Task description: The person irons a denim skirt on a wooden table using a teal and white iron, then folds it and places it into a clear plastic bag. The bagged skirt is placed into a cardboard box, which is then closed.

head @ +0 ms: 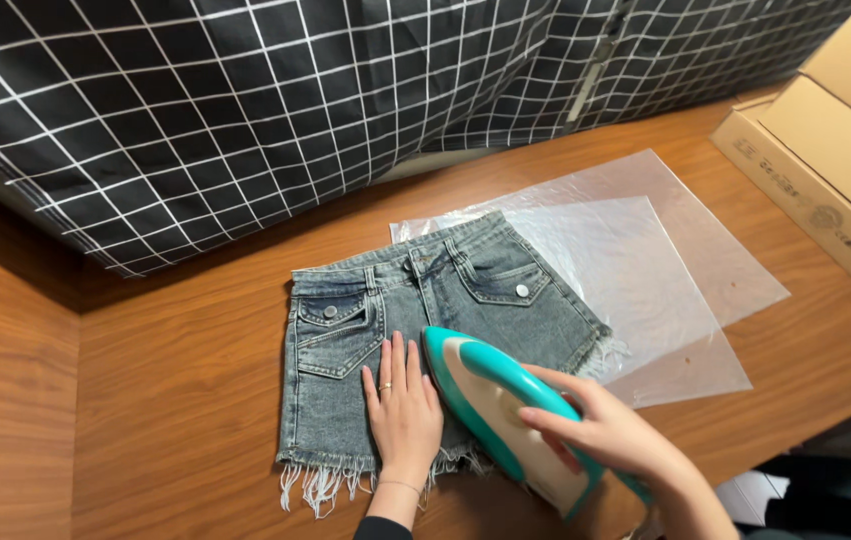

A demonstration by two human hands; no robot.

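Observation:
A pair of grey-blue denim shorts (385, 320) with frayed hems lies flat on the wooden table (175, 380). My left hand (403, 408) rests flat, fingers together, on the left leg of the shorts, with a ring on one finger. My right hand (605, 430) grips the handle of a teal and white iron (490, 395), which sits on the right leg of the shorts with its tip pointing away from me.
Clear plastic bags (645, 260) lie under and right of the shorts. A black cloth with a white grid (245, 110) hangs over the table's back. Cardboard boxes (835, 150) stand at the right edge.

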